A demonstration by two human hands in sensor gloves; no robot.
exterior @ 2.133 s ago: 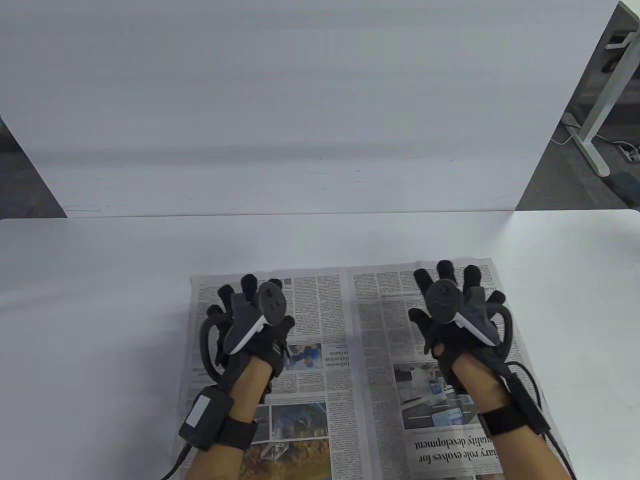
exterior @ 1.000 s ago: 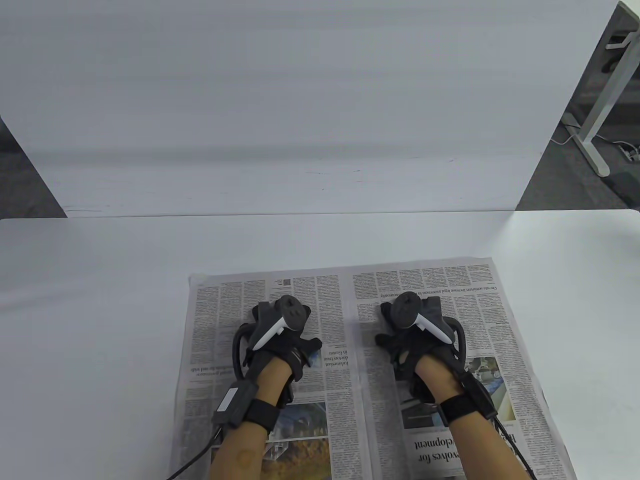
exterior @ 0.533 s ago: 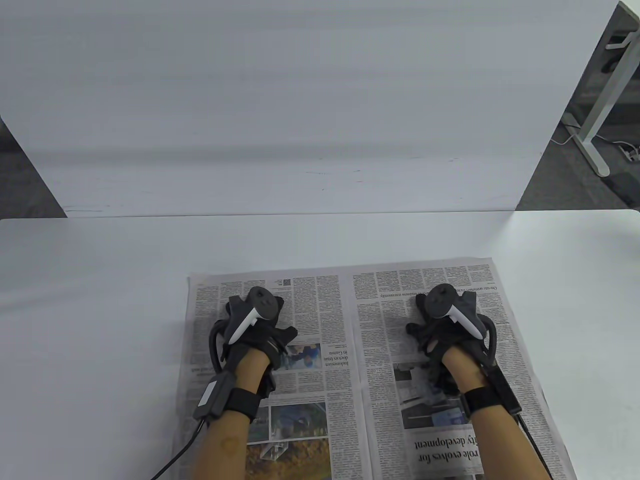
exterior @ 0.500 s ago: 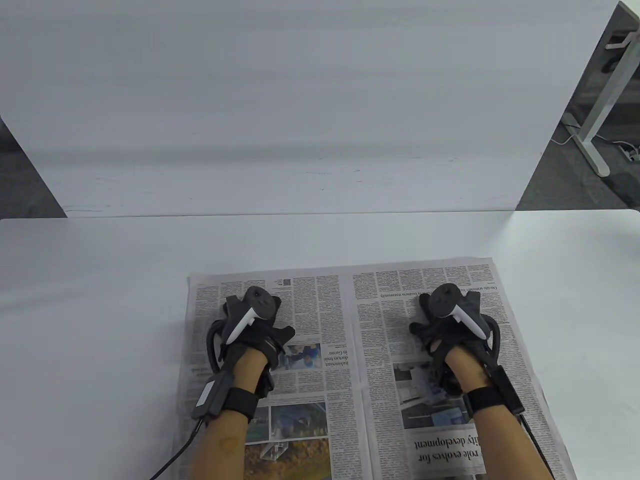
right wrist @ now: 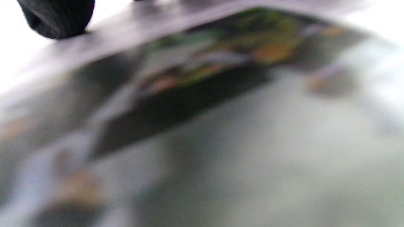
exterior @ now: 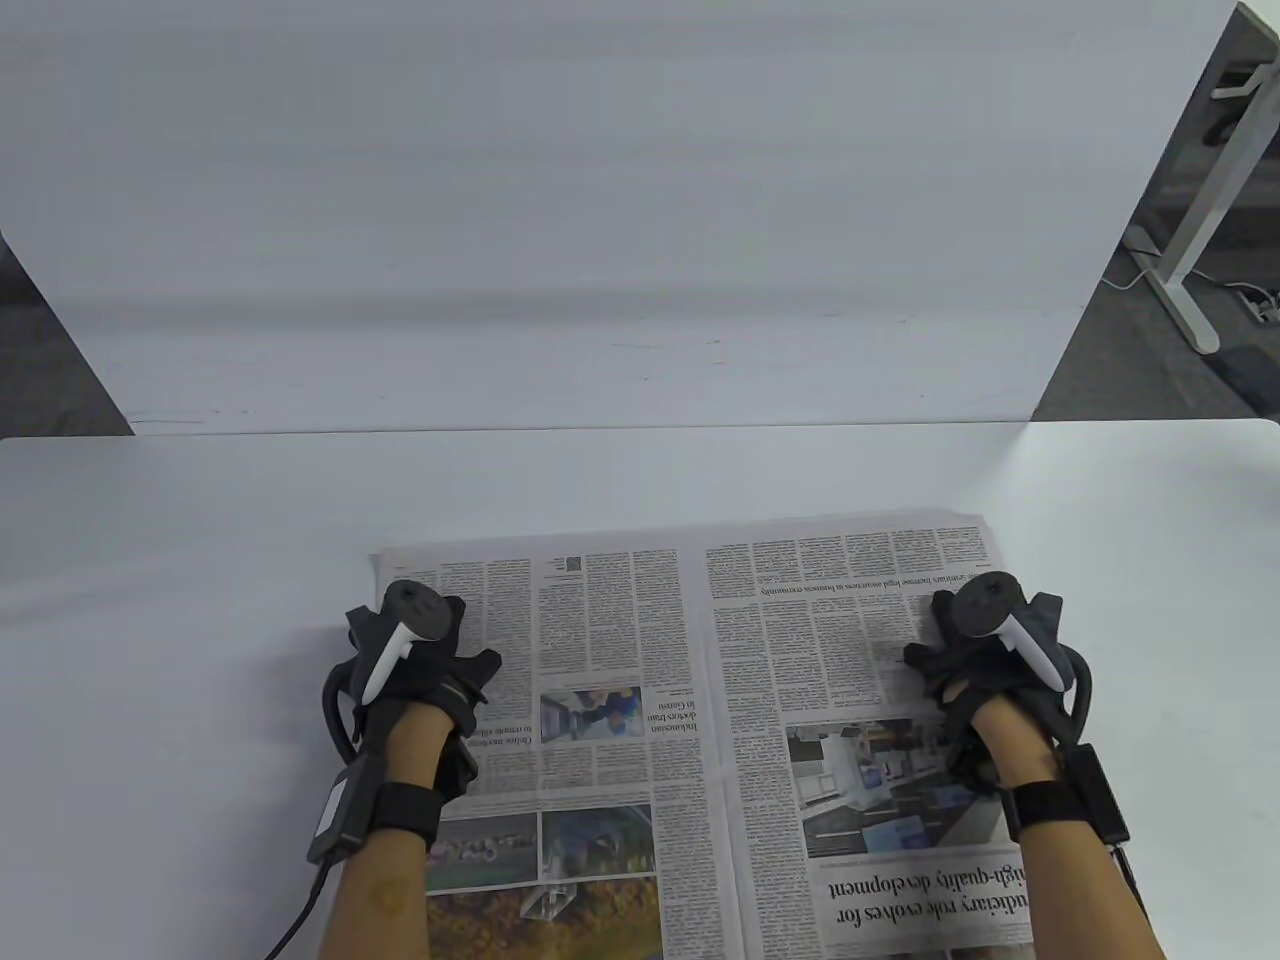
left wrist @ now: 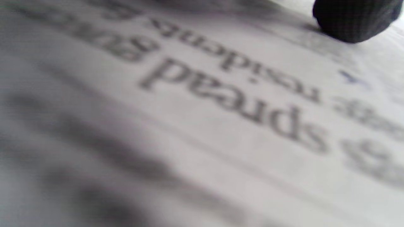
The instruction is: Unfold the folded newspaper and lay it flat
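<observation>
The newspaper (exterior: 700, 700) lies opened out as a two-page spread on the white table (exterior: 180, 600), its centre crease running front to back. My left hand (exterior: 410, 650) rests flat on the left page near its outer edge. My right hand (exterior: 990, 640) rests flat on the right page near its outer edge. The trackers hide most of the fingers. The left wrist view shows blurred print (left wrist: 202, 104) very close, with one gloved fingertip (left wrist: 353, 19) on the paper. The right wrist view shows a blurred photo on the page (right wrist: 205, 78) and one fingertip (right wrist: 56, 17).
A white board (exterior: 600, 220) stands upright behind the table's far edge. A desk leg and cables (exterior: 1190, 270) show at the far right, off the table. The newspaper's near part runs out of the table view at the bottom.
Both hands have slid outward across the pages, the left hand to the left and the right hand to the right, from near the centre crease to the outer edges. The paper stays in place.
</observation>
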